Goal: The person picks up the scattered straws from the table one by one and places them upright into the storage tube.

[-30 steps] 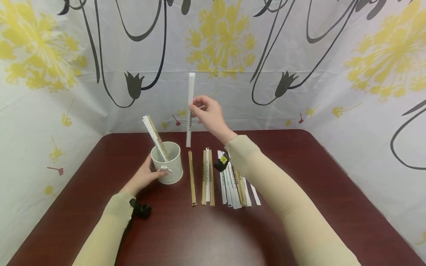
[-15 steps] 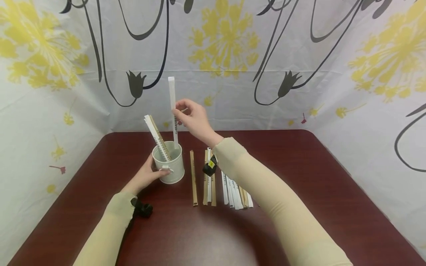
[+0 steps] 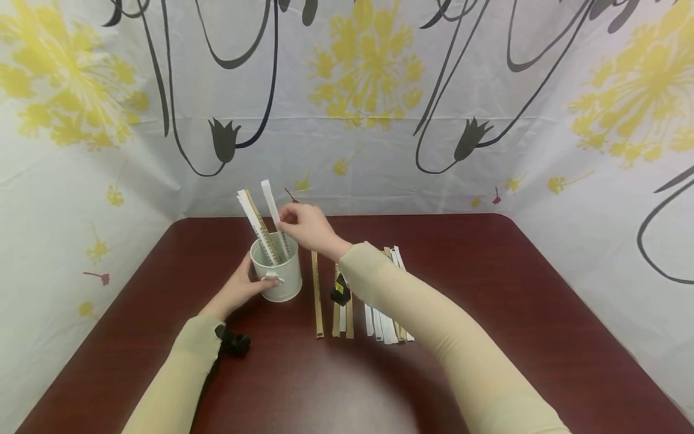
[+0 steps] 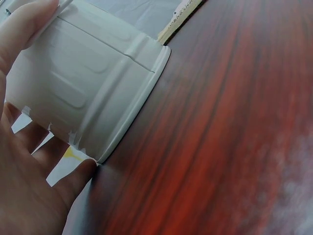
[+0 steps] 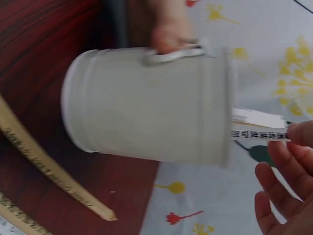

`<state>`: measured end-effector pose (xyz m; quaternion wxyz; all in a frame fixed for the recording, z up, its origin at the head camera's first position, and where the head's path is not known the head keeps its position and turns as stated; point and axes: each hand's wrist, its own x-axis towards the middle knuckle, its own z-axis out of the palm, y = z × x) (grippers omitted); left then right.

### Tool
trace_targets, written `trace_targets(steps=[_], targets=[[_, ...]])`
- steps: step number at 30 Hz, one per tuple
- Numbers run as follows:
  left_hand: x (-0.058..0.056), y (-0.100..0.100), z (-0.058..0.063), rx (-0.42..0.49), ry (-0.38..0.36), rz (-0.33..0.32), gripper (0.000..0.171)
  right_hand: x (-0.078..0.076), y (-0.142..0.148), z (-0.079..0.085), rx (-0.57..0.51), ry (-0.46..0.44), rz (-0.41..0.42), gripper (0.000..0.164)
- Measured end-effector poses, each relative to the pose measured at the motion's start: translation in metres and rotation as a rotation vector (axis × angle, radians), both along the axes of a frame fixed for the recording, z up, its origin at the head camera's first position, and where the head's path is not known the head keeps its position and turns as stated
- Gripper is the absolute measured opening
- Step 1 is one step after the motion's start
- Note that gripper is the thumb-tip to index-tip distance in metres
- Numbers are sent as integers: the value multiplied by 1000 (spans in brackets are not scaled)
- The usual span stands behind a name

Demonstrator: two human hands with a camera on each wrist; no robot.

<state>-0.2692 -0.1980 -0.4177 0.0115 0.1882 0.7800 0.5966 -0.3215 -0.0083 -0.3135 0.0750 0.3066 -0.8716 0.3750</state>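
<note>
From my head feed, the person's left hand (image 3: 238, 289) wraps the side of a white, cylindrical, metal-looking bucket (image 3: 285, 281), thumb over its small white handle (image 3: 271, 275); both sit much as they did a second ago. The right hand (image 3: 308, 227) pinches a slim white paper strip with black printed characters (image 3: 270, 198) between thumb and forefinger.

That strip is what changes: a second ago I see it held up clear of the bucket, half a second ago its lower end is just inside the rim, and now it is well down inside, leaning, with the right hand lowered near the rim. I cannot tell whether it touches the bottom.

Left of the right hand, a bundle of white and tan paper strips (image 3: 251, 215) leans in the bucket. A single flat tan paper strip (image 3: 318, 301) lies between the hands; beneath the right wrist and forearm, partly hidden, lie more white and tan strips (image 3: 386, 328).
</note>
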Motion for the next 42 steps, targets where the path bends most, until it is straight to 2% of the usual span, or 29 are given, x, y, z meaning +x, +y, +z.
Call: trace_targets(steps=[6, 16, 23, 28, 35, 39, 42], targets=[[0, 1, 0, -24, -9, 5, 90, 1, -2, -14, 53, -57, -22, 13], [0, -1, 0, -7, 2, 3, 90, -2, -6, -14, 60, -56, -67, 11], [-1, 2, 0, 31, 7, -12, 90, -4, 14, -21, 57, -54, -105, 13], [1, 1, 0, 15, 19, 4, 88, -8, 46, -23, 84, -59, -156, 16], [5, 1, 3, -27, 12, 19, 87, -13, 119, -23, 124, -110, -269, 24], [5, 2, 3, -42, 7, 13, 88, -13, 165, -32, 162, -122, -340, 25], [4, 2, 1, -36, 3, 8, 89, -11, 192, -41, 199, -165, -376, 24]])
